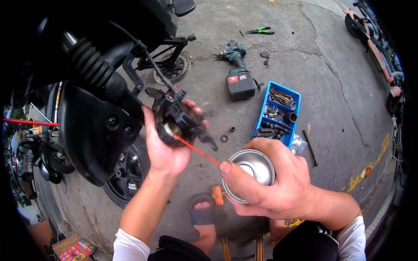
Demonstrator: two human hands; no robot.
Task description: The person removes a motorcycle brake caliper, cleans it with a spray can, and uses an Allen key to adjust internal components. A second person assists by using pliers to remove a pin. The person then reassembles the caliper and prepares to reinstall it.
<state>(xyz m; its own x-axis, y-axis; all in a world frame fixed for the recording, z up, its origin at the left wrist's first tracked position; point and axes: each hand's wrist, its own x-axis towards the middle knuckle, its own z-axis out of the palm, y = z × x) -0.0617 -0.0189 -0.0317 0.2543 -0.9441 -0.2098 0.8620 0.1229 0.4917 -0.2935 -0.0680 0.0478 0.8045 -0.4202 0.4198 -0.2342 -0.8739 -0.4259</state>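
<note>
My left hand [159, 154] is closed around a black brake caliper [178, 122] with a hose running up from it; a round opening on it faces me. My right hand [283, 185] grips a silver spray can [259, 167] from above, a fingertip at its nozzle. The can's thin red straw [198, 152] reaches across to the caliper's opening, its tip on or very close to it. Above the caliper is a black shock absorber [91, 65] with a rubber bellows, beside a black fender [93, 132].
A blue tray [257, 115] of sockets and bits lies on the concrete, near a green-black impact driver [237, 65] and green pliers [263, 30]. A loose wheel [126, 174] is at left, a brake disc [183, 69] behind, an orange hammer [217, 195] below, a pink scooter [376, 54] at right.
</note>
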